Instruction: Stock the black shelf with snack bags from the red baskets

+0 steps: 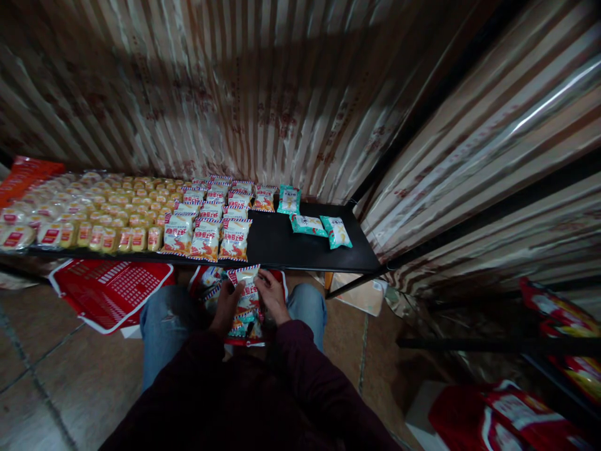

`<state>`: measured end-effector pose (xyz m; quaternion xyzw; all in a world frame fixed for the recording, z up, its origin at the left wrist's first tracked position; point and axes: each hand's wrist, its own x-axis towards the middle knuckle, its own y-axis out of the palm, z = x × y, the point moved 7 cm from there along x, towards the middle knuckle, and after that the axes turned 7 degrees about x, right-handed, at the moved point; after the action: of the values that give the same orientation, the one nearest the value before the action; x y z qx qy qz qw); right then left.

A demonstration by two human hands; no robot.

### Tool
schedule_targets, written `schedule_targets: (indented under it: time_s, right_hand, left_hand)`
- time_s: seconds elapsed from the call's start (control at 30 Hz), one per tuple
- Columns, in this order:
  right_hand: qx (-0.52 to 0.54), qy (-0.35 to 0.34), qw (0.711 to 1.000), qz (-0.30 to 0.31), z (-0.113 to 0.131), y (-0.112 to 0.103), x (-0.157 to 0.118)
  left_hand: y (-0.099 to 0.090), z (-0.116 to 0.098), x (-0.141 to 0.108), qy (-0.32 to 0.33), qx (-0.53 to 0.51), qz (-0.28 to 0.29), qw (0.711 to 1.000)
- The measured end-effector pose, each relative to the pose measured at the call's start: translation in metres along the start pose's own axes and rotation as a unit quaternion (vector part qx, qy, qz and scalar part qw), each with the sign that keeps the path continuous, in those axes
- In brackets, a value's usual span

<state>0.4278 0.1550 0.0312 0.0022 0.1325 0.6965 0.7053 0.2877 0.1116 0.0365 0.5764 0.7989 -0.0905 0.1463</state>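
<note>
Between my left hand (227, 307) and my right hand (272, 294) is a white and orange snack bag (246, 294) with a striped top edge. Both hands grip its sides, just in front of the shelf edge. Below it, between my knees, a red basket (285, 282) holds more bags, some of them teal. On the black shelf (277, 247) stand rows of matching shrimp-picture snack bags (205, 241). To their right are three teal snack bags (337, 232), one upright at the back and two nearer the front.
Many small wrapped cakes (107, 235) fill the shelf's left part, with an orange packet (28, 175) at the far end. An upturned-looking red basket (113, 291) sits under the shelf. Striped curtain (263, 94) hangs behind; a black rack bar (498, 344) and red packages (526, 413) are at right.
</note>
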Motion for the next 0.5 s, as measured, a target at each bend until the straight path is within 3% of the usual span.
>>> schedule_targets:
  time_s: [0.17, 0.3, 0.4, 0.5]
  right_hand:
    - [-0.058, -0.013, 0.998, 0.013, 0.012, 0.005, -0.01]
    - [-0.113, -0.025, 0.993, 0.036, 0.014, 0.009, -0.019]
    - [-0.147, -0.03, 0.988, 0.045, 0.016, 0.011, -0.022]
    - [-0.191, -0.023, 0.981, 0.016, 0.014, 0.006, -0.021]
  left_hand:
    - [0.001, -0.012, -0.008, -0.018, -0.045, -0.012, 0.999]
    - [0.013, -0.02, -0.015, -0.013, -0.065, 0.038, 0.997]
    - [0.013, -0.018, -0.017, -0.027, -0.052, 0.035, 0.998]
    - [0.012, -0.014, -0.016, -0.038, -0.039, 0.028, 0.998]
